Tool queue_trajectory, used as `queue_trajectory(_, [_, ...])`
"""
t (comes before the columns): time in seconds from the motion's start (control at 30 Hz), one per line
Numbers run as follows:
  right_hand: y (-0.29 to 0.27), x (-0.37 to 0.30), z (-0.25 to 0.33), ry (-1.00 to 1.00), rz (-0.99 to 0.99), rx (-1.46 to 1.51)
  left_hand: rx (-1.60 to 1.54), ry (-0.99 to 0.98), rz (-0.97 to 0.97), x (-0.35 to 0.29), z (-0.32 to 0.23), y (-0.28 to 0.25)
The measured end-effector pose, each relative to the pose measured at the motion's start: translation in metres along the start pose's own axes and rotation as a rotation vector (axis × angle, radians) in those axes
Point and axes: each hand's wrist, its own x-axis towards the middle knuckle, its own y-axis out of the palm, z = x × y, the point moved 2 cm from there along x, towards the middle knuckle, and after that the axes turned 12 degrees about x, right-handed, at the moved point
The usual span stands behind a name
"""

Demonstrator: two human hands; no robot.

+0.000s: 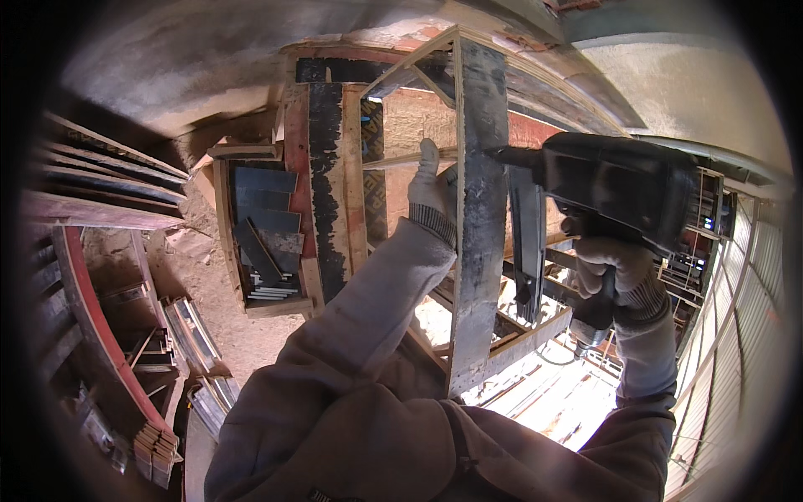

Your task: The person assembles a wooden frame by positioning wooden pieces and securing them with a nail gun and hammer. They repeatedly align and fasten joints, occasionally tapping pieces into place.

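Head view: dark plank [479, 217] seems fitted, remaining work unclear. Beside it, right fingers [593, 250] clasp power tool [623, 184]; left fingers [428, 156], hold hidden.

Blown-out glare at lower right; far left dim; straight edges curve; black vignette around rim.

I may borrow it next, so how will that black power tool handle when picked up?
The black tool probably feels heavy toward its bulky body, which extends beyond the right hand. It likely stays stiff, given its hard-looking casing.
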Motion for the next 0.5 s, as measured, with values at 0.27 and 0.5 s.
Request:
queue_trajectory(0.27, [0.004, -0.004, 0.012, 0.02, -0.053, 0.007, 0.046, 0.025, -0.036, -0.004, 0.0, 0.004])
queue_trajectory(0.5, [-0.022, -0.087, -0.03, -0.211, -0.118, 0.193, 1.437, 0.869, -0.312, -0.089, 0.011, 0.034])
